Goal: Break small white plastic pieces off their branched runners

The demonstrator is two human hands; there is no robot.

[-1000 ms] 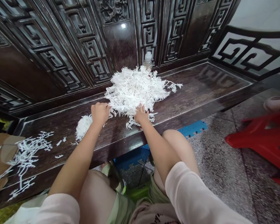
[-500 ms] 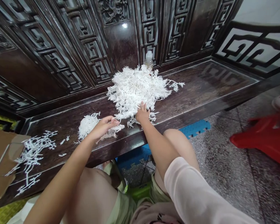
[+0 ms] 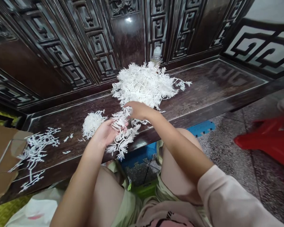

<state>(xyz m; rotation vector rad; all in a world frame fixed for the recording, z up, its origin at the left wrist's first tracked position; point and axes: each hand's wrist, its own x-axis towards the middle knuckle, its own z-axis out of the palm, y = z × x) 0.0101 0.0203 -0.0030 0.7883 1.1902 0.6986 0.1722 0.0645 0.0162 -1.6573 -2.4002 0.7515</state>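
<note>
My left hand (image 3: 106,132), palm turned up and fingers curled, holds a white plastic sprig (image 3: 123,138) with fine needle-like tufts over the bench's front edge. From the right, my right hand (image 3: 139,110) closes on the upper tufts of this sprig; its fingertips are partly hidden. Just behind it rises a big heap of white sprigs (image 3: 144,83). Left of my left hand sits a smaller mound of loose white tufts (image 3: 93,124). Farther left lies a tangle of bare white stems (image 3: 39,146).
The dark wooden bench (image 3: 203,85) has a carved backrest. A clear bottle (image 3: 156,55) stands behind the heap. At the left end is a cardboard piece (image 3: 2,142). A red plastic stool (image 3: 262,138) and a blue foam mat (image 3: 201,128) are on the floor.
My right hand has left the heap's front and moved left to my left hand. A tufted sprig now hangs between them, and my left hand has turned palm up. The view has shifted slightly.
</note>
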